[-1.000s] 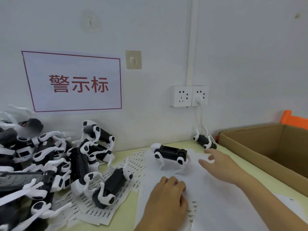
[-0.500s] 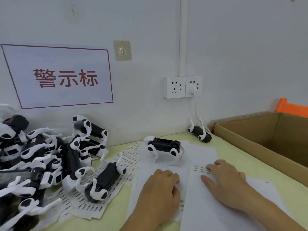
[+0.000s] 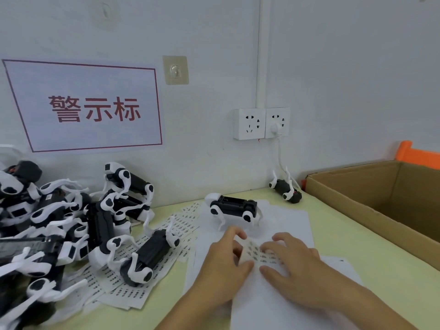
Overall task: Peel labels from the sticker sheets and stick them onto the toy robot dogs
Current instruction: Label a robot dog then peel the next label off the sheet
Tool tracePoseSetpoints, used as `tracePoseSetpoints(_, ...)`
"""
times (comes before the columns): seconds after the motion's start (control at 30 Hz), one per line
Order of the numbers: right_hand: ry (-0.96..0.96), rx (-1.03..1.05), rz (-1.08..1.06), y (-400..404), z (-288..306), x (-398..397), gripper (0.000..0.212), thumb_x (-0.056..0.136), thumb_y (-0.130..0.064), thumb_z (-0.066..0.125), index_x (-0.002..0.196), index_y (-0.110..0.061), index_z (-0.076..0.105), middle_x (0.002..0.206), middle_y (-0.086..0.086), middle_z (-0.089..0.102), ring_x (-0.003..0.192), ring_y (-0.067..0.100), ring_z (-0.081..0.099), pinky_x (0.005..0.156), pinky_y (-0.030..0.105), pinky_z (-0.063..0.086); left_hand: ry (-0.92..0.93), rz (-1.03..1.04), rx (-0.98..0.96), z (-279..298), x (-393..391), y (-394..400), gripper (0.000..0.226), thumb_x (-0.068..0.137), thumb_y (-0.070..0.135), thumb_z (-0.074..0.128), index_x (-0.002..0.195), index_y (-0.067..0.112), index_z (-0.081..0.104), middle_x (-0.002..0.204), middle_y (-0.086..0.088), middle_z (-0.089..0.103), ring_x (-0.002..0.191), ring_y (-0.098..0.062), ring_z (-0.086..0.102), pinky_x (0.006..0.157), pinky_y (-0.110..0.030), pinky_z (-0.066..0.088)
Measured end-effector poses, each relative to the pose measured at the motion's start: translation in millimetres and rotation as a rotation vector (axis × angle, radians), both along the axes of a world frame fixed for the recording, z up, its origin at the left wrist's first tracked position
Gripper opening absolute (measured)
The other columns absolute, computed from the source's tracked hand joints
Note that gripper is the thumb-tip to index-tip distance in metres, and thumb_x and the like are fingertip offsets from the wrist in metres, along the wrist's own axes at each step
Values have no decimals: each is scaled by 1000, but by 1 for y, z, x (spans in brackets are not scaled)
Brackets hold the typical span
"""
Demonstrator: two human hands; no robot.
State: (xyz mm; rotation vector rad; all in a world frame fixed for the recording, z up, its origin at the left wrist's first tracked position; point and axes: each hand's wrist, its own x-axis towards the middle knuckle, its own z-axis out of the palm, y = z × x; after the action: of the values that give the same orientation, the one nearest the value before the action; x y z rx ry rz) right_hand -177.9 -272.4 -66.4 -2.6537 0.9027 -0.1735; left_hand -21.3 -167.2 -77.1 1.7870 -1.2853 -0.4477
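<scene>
A white sticker sheet (image 3: 266,303) with small printed labels lies on the table in front of me. My left hand (image 3: 222,265) rests flat on its left edge, fingers relaxed. My right hand (image 3: 295,265) lies on the sheet with its fingertips at the printed labels (image 3: 258,252) between the two hands. A black and white toy robot dog (image 3: 232,207) stands upright just beyond my hands. Whether a label is pinched I cannot make out.
A heap of toy dogs (image 3: 59,225) fills the left side, with one dog (image 3: 147,256) lying on used label sheets (image 3: 133,294). Another dog (image 3: 285,188) lies on its back by the wall. An open cardboard box (image 3: 371,206) stands at right.
My right hand drew back from near the far dog onto the sheet, then slid left to the labels. My left hand shifted right toward it. The camera tilted a little.
</scene>
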Motion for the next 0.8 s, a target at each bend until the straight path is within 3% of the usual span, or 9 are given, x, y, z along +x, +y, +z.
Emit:
tracePoseSetpoints(0.13, -70, 69, -26, -24, 25, 8, 36, 97, -44, 55, 132, -41, 49, 127, -15, 54, 120, 4, 50, 106, 29, 37, 273, 102, -152, 7, 7, 4, 46, 85, -7, 50, 105, 34, 45, 90, -5, 72, 61, -11, 50, 56, -23, 41)
tracePoseSetpoints(0.2, -153, 118, -32, -33, 30, 10, 22, 95, -32, 59, 115, -37, 64, 113, -15, 65, 105, 0, 59, 95, 24, 47, 372, 148, -224, 6, 10, 5, 49, 85, -9, 47, 98, 38, 49, 84, -7, 69, 58, -14, 48, 51, -21, 39)
tracePoseSetpoints(0.33, -269, 98, -34, -39, 20, 8, 19, 93, -22, 60, 83, -34, 69, 87, -19, 70, 85, -3, 63, 74, 14, 47, 368, 214, -263, 1, 16, 2, 47, 87, -7, 43, 87, 40, 51, 72, -7, 52, 59, -17, 39, 49, -20, 33)
tracePoseSetpoints(0.43, -351, 45, -34, -39, 11, 4, 23, 94, -17, 59, 75, -29, 64, 78, -21, 66, 79, 0, 60, 68, 12, 43, 183, 251, -265, -1, 13, 0, 38, 87, -3, 46, 88, 35, 51, 77, 0, 48, 58, -11, 37, 49, -17, 31)
tracePoseSetpoints(0.53, -378, 33, -3, -36, 9, 1, 23, 94, -18, 58, 73, -27, 60, 75, -16, 64, 75, 4, 58, 66, 17, 44, -318, 315, -302, 0, 6, 4, 29, 88, 5, 53, 106, 27, 56, 115, 9, 44, 97, 2, 45, 75, -12, 43)
tracePoseSetpoints(0.6, -379, 7, 21, -32, 10, 1, 21, 94, -20, 57, 74, -26, 60, 76, -12, 65, 75, 7, 59, 69, 22, 46, -612, 261, -303, 2, 0, 6, 34, 82, 9, 48, 111, 19, 63, 124, 1, 54, 113, -14, 51, 87, -23, 45)
tracePoseSetpoints(0.73, -421, 54, 56, -23, 14, 5, 21, 95, -21, 58, 74, -23, 60, 74, -9, 64, 72, 7, 57, 65, 23, 45, -728, 112, -257, 5, -8, 3, 45, 85, 20, 41, 121, 14, 66, 108, 3, 68, 104, -16, 62, 96, -27, 34)
tracePoseSetpoints(0.8, -428, 118, 68, -21, 16, 6, 19, 93, -23, 62, 75, -24, 63, 75, -11, 65, 70, 3, 58, 64, 17, 42, -664, 75, -228, 1, -10, 5, 43, 92, 20, 44, 133, 17, 59, 113, 6, 64, 107, -7, 51, 99, -24, 27)
